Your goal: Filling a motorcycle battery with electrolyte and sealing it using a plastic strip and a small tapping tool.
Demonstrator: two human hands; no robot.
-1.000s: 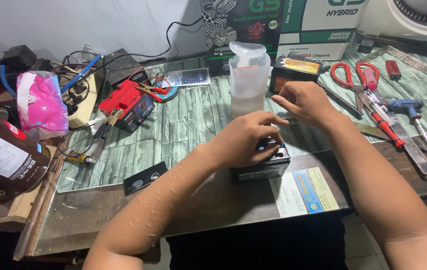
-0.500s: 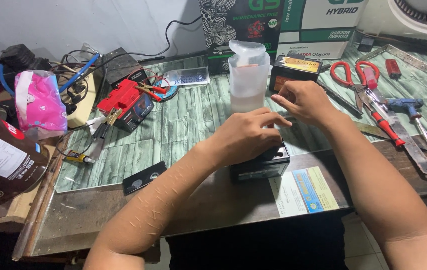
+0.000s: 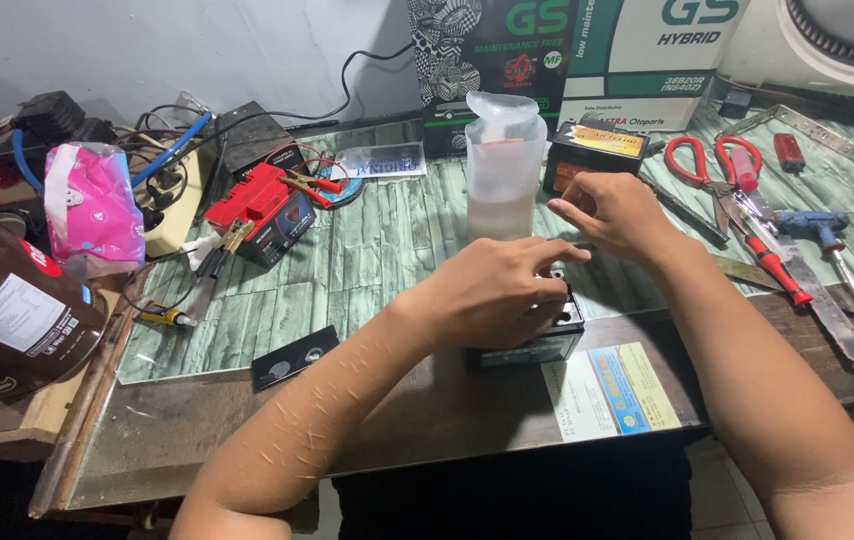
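Battery work at bench edge: left hand [image 3: 492, 292] clamped flat over small black battery [image 3: 532, 338], right hand [image 3: 612, 212] pinching narrowly above its far side, contents unclear, beside translucent plastic jug [image 3: 503, 170]; top-fitting step seemingly underway, steady downward alignment required.

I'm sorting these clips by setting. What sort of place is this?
Most likely a small battery or motorcycle repair workshop. The left hand rests on a small black battery on a cluttered workbench, with a red charger with clips to one side and scissors and screwdrivers to the other.
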